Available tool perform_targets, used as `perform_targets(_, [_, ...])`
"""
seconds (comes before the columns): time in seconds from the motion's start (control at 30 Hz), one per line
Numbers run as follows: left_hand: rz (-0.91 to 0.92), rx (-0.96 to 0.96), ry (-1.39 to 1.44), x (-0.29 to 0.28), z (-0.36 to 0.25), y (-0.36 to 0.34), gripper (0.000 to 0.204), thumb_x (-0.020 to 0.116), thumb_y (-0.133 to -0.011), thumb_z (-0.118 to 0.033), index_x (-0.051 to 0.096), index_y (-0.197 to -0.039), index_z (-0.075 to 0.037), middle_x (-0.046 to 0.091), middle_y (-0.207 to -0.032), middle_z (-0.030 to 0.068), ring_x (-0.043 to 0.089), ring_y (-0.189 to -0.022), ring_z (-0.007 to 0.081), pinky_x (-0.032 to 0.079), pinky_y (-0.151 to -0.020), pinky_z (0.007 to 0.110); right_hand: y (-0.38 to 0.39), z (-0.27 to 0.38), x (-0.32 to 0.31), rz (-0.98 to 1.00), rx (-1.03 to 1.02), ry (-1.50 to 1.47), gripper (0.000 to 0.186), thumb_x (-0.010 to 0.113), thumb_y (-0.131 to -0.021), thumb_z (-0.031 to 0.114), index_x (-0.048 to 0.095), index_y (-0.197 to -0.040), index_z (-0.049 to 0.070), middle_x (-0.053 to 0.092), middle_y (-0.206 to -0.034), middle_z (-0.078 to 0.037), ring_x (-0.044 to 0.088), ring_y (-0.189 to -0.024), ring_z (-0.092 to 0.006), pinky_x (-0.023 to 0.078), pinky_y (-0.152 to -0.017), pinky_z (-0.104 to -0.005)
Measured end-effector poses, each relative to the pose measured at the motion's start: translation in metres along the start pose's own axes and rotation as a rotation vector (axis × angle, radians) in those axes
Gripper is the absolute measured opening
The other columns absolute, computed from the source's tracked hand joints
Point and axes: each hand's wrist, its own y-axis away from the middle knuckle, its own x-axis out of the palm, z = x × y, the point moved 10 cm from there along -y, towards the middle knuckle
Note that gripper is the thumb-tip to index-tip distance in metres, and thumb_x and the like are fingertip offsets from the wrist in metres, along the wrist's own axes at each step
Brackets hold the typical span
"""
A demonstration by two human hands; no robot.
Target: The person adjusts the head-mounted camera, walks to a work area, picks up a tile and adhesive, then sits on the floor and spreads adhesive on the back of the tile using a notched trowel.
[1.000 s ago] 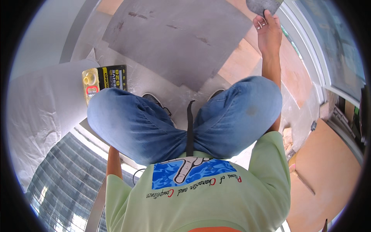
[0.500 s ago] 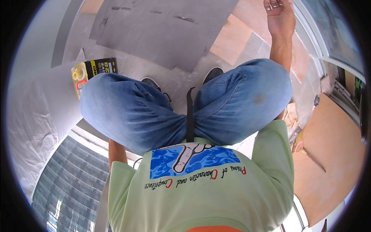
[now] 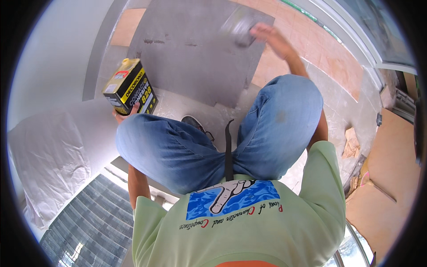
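Observation:
My left hand [image 3: 126, 113] is closed around the lower near end of a rectangular tin can [image 3: 129, 84], yellow and black with a spout on top. The can leans beside my left knee; whether its base touches the floor I cannot tell. Over the far right part of a large grey sheet [image 3: 195, 49], my right hand [image 3: 273, 40] is stretched out. Its fingertips meet the edge of a shiny, pale, see-through container [image 3: 240, 27], which motion smears. The hand is blurred too, but it appears to grip the container's rim.
Wooden boards [image 3: 382, 151] lie at the right, with a thin stick [image 3: 382, 192] on them. White plastic sheeting [image 3: 53, 155] hangs at the left above dark patterned material [image 3: 84, 222]. My bent knees [image 3: 151, 138] stand between my arms. A glazed frame [image 3: 356, 35] runs along the far right.
My left hand has come into view on the can, which has moved up and tilted. My right hand has swung leftward over the grey sheet, and the shiny container has appeared at its fingers.

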Motion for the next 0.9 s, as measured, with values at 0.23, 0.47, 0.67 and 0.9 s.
perform_targets(0.23, [0.353, 0.22, -0.22, 0.046, -0.146, 0.001, 0.091, 0.094, -0.061, -0.024, 0.048, -0.133, 0.006, 0.068, -0.115, 0.0207, 0.067, -0.103, 0.0286, 0.052, -0.095, 0.038, 0.011, -0.077, 0.231, 0.779, -0.196, 0.258, 0.049, 0.064, -0.097, 0.043, 0.063, -0.128, 0.006, 0.044, -0.154, -0.019, 0.043, -0.141, -0.0339, 0.038, -0.114, -0.0446])
perform_targets(0.47, [0.483, 0.331, -0.197, 0.063, -0.194, -0.001, 0.09, 0.095, -0.061, -0.024, 0.048, -0.13, 0.007, 0.068, -0.113, 0.0213, 0.067, -0.102, 0.0282, 0.053, -0.092, 0.038, 0.006, -0.063, 0.295, 0.56, -0.44, 0.131, 0.038, 0.062, -0.099, 0.04, 0.066, -0.117, 0.007, 0.048, -0.151, -0.017, 0.048, -0.136, -0.0335, 0.043, -0.108, -0.0444])
perform_targets(0.67, [0.289, 0.2, -0.16, 0.043, -0.136, 0.002, 0.092, 0.096, -0.062, -0.029, 0.047, -0.131, 0.008, 0.066, -0.113, 0.0214, 0.065, -0.105, 0.0282, 0.048, -0.098, 0.038, 0.014, -0.107, 0.241, 0.517, 0.148, -0.214, 0.044, 0.063, -0.099, 0.041, 0.066, -0.124, 0.005, 0.064, -0.123, -0.007, 0.062, -0.106, -0.0216, 0.05, -0.094, -0.0348])
perform_targets(0.9, [-0.052, -0.173, -0.327, -0.004, -0.018, 0.03, 0.106, 0.098, -0.063, -0.035, 0.04, -0.145, 0.001, 0.063, -0.127, 0.0236, 0.063, -0.116, 0.0309, 0.047, -0.104, 0.043, 0.007, -0.095, 0.181, 0.308, 0.276, -0.501, 0.051, 0.062, -0.101, 0.038, 0.059, -0.134, 0.0, 0.064, -0.117, -0.008, 0.063, -0.1, -0.0163, 0.051, -0.09, -0.0302])
